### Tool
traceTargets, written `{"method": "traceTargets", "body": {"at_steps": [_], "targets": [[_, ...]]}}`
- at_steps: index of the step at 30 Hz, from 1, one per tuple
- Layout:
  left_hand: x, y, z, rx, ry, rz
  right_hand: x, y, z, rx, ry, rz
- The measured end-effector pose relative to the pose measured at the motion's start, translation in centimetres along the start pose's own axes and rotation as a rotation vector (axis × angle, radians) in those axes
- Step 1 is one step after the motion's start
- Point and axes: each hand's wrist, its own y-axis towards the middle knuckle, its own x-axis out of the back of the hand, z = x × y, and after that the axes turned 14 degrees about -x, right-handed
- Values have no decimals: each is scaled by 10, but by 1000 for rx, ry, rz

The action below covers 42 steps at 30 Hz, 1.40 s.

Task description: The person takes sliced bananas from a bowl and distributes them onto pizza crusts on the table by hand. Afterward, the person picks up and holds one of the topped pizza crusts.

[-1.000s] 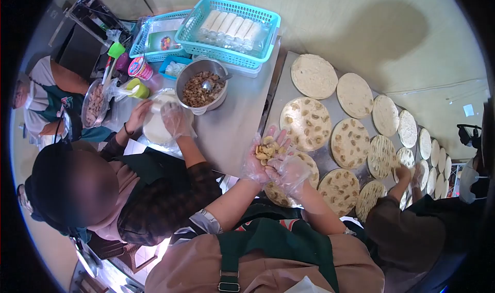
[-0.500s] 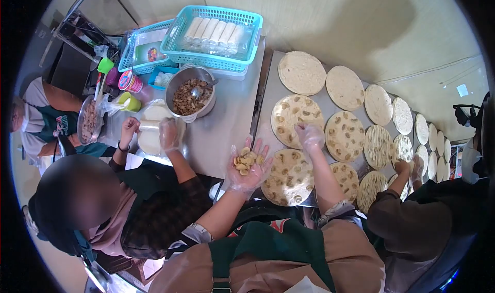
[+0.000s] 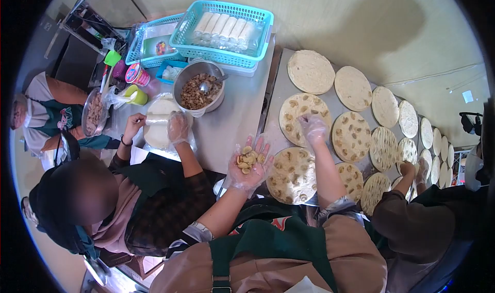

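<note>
My left hand (image 3: 243,175), in a clear plastic glove, is held palm up with fingers spread. A small heap of pale tan round slices (image 3: 249,159) rests on its palm; they look like sliced mushroom or sausage, I cannot tell which. Gloved as well, my right hand (image 3: 313,132) is over the right part of a round flat dough base (image 3: 295,107) that has slices scattered on it. Its fingers are pinched together, and whatever they hold is hidden. Just below it lies another base (image 3: 289,177) dotted with slices, and to its right one more (image 3: 352,135).
Several plain or brown-striped bases (image 3: 310,71) cover the metal table to the right, where a co-worker's hand (image 3: 407,168) reaches in. At left, another co-worker's gloved hand (image 3: 178,128) handles a white wrap (image 3: 157,118) near a pot of minced filling (image 3: 198,93) and a turquoise basket (image 3: 221,55).
The view has shifted slightly, so the table things sit a little further right. My right hand stays over the same base with its fingers more curled. The left palm still carries the slices.
</note>
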Motion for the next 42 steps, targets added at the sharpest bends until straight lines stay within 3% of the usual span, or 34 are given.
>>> {"method": "traceTargets", "body": {"at_steps": [1,3,5,7,9,13,16,19,23,24,25,31,34,36,37,39,41,42], "targets": [[0,0,0,2,5,-19,14,-15,8,-94,208,48],[-1,2,4,0,-19,-41,23,-47,24,15,420,23],[2,4,9,11,-41,-64,31,-89,49,88,675,186],[16,10,13,-36,33,-154,53,-134,74,305,592,81],[20,13,16,-41,49,-164,19,-143,72,587,408,-148],[21,13,14,-118,102,-214,4,-151,67,579,336,-2],[17,9,8,-114,224,-206,18,-155,63,634,484,-166],[10,5,11,-72,173,-199,26,-160,52,604,667,-48],[0,-4,11,-85,41,-411,21,-179,17,384,858,-118],[1,-6,8,7,-5,-356,14,-183,3,280,914,-178],[3,-8,4,98,-51,-298,8,-188,-14,130,943,-98],[23,-12,-13,139,-17,-218,-49,-234,-115,-520,1161,145],[31,-17,-18,182,-39,-169,-96,-259,-151,-652,1207,165],[40,-19,-23,236,-46,-174,-124,-264,-162,-956,1674,375],[42,-21,-25,288,-54,-178,-121,-265,-158,-955,1680,372],[40,-28,-28,305,-42,-253,-103,-264,-136,-1139,2251,585],[38,-35,-31,318,-30,-326,-108,-259,-124,-1043,2386,663],[37,-39,-32,341,-16,-310,-105,-255,-112,-1146,2429,605]]}}
